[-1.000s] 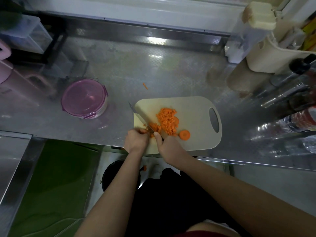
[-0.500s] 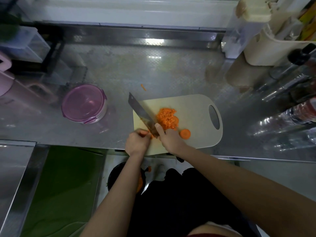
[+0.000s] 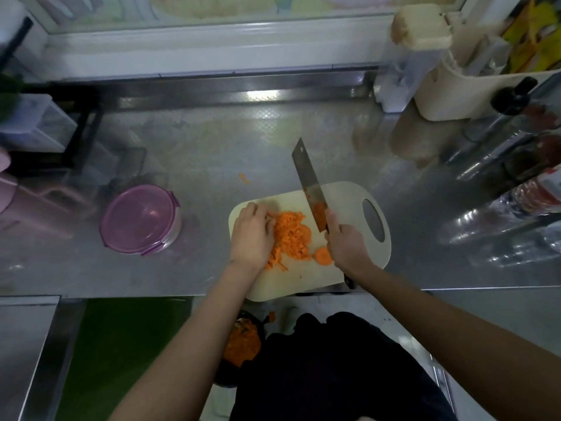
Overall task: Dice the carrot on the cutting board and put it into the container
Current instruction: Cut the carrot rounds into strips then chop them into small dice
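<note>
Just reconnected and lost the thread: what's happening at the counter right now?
A person is chopping. The right hand grips the knife, blade raised over the cutting board. The left hand rests against the diced carrot pile; one round slice lies uncut beside it. The purple container sits left of the board.

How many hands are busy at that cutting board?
2. The left hand touches the diced carrot pile on the cutting board; the right hand grips the knife, its blade crossing the board's far edge.

Orange carrot pieces [image 3: 291, 235], cream cutting board [image 3: 343, 202], purple-lidded container [image 3: 141, 219].
</note>
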Demonstrator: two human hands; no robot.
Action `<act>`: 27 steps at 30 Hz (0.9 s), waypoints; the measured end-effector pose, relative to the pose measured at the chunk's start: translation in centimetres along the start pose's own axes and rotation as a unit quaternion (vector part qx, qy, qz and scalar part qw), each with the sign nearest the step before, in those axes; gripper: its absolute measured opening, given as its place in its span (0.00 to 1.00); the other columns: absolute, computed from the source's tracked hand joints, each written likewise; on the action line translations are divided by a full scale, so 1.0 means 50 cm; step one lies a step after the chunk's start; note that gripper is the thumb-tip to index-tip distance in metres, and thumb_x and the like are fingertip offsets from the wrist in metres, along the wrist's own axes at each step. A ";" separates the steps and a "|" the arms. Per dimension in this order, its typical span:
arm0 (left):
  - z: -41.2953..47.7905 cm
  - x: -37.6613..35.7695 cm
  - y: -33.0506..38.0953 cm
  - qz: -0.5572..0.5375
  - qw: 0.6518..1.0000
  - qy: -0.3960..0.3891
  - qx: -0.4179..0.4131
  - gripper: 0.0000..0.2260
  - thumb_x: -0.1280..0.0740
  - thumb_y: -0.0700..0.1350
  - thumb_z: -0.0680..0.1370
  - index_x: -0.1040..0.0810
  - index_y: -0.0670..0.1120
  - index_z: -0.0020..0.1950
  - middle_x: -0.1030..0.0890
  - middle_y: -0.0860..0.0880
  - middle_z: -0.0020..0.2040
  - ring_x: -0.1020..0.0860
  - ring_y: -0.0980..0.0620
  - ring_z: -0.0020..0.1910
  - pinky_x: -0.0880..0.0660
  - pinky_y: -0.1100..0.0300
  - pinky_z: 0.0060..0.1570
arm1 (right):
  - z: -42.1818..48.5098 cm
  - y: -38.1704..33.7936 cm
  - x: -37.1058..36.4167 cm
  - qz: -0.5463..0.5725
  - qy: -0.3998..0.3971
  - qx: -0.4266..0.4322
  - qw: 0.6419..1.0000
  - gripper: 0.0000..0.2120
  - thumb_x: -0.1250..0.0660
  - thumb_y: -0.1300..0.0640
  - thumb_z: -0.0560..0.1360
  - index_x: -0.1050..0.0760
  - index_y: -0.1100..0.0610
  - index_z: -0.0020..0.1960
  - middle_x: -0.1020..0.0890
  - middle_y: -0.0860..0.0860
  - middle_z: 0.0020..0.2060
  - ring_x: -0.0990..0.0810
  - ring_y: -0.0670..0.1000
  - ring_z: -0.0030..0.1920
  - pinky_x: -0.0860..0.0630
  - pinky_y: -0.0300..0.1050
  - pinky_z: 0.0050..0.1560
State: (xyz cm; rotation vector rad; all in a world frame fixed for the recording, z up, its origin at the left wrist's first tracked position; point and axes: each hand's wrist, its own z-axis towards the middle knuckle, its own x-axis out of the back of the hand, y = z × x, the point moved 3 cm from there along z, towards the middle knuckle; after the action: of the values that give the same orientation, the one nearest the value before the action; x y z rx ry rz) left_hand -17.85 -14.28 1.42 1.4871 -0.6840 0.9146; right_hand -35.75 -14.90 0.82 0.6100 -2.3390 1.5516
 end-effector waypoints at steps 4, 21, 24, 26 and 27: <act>0.060 -0.033 0.023 0.030 0.997 -0.058 -0.038 0.08 0.35 0.41 0.76 0.22 0.42 0.53 0.24 0.43 0.51 0.27 0.42 0.55 0.32 0.51 0.56 | 0.014 0.007 0.015 0.000 0.019 -0.028 0.999 0.29 0.52 0.38 0.79 0.42 0.55 0.26 0.35 0.51 0.23 0.36 0.50 0.25 0.37 0.44 0.30; 0.042 0.008 -0.003 -0.106 0.983 0.048 0.144 0.05 0.32 0.44 0.75 0.19 0.43 0.46 0.18 0.45 0.43 0.21 0.47 0.45 0.26 0.58 0.48 | 0.001 0.025 0.027 -0.021 -0.007 -0.023 0.999 0.29 0.51 0.37 0.78 0.38 0.58 0.28 0.33 0.53 0.24 0.34 0.51 0.26 0.35 0.45 0.33; -0.030 0.011 -0.024 -0.130 0.962 0.071 0.228 0.06 0.30 0.44 0.74 0.21 0.41 0.44 0.19 0.47 0.41 0.22 0.48 0.42 0.32 0.62 0.42 | -0.007 0.025 0.021 -0.025 -0.025 -0.016 0.999 0.29 0.51 0.38 0.79 0.38 0.58 0.28 0.34 0.53 0.23 0.34 0.51 0.26 0.35 0.45 0.32; -0.071 0.000 -0.036 -0.139 0.949 0.067 0.275 0.07 0.30 0.45 0.74 0.22 0.41 0.44 0.21 0.48 0.40 0.23 0.49 0.42 0.33 0.63 0.42 | -0.015 0.024 0.016 -0.028 -0.037 -0.015 0.999 0.30 0.52 0.39 0.79 0.35 0.60 0.29 0.31 0.54 0.25 0.31 0.51 0.28 0.32 0.46 0.34; -0.087 -0.008 -0.041 -0.143 0.944 0.059 0.292 0.06 0.30 0.44 0.74 0.22 0.41 0.45 0.22 0.49 0.40 0.24 0.50 0.42 0.33 0.63 0.42 | -0.018 0.025 0.013 -0.030 -0.042 -0.016 0.999 0.30 0.52 0.39 0.79 0.33 0.60 0.30 0.30 0.55 0.26 0.30 0.52 0.29 0.31 0.46 0.36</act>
State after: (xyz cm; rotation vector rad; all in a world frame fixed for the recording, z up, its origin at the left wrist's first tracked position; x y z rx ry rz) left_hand -17.01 -9.77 -0.02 1.9706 -0.0898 1.0151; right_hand -36.93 -13.78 0.46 0.7456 -2.3775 1.4873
